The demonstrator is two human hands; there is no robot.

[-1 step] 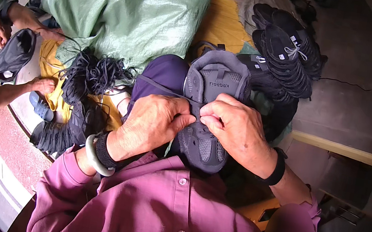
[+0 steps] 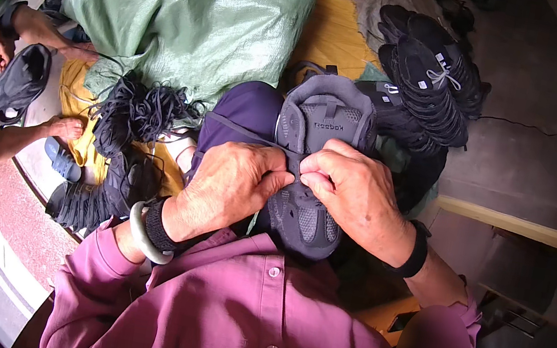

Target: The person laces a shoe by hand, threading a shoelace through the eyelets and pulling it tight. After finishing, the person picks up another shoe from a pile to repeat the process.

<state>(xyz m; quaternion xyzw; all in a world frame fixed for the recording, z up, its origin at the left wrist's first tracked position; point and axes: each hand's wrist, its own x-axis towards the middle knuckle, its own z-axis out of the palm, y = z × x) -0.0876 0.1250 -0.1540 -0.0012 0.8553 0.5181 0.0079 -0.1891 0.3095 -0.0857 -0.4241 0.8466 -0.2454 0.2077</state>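
A dark grey sneaker (image 2: pixel 329 112) rests at my lap, toe toward me and heel opening away. My left hand (image 2: pixel 230 179) and my right hand (image 2: pixel 361 197) meet over its lacing area. Each has thumb and forefinger pinched together, at the dark shoelace (image 2: pixel 241 131). One length of that lace stretches left from the shoe, across my purple-clad knee (image 2: pixel 244 104). The fingertips cover the eyelets where they work, so the lace's exact path there is hidden. I cannot make out the shoe's sole.
A big pale green sack (image 2: pixel 196 5) lies ahead. Left of me are a heap of dark laces (image 2: pixel 146 107) and a row of dark shoes (image 2: pixel 78 205). More dark shoes (image 2: pixel 425 88) are stacked at the right. At far left, another person's hands (image 2: pixel 65 128) are near a dark shoe (image 2: pixel 20 80).
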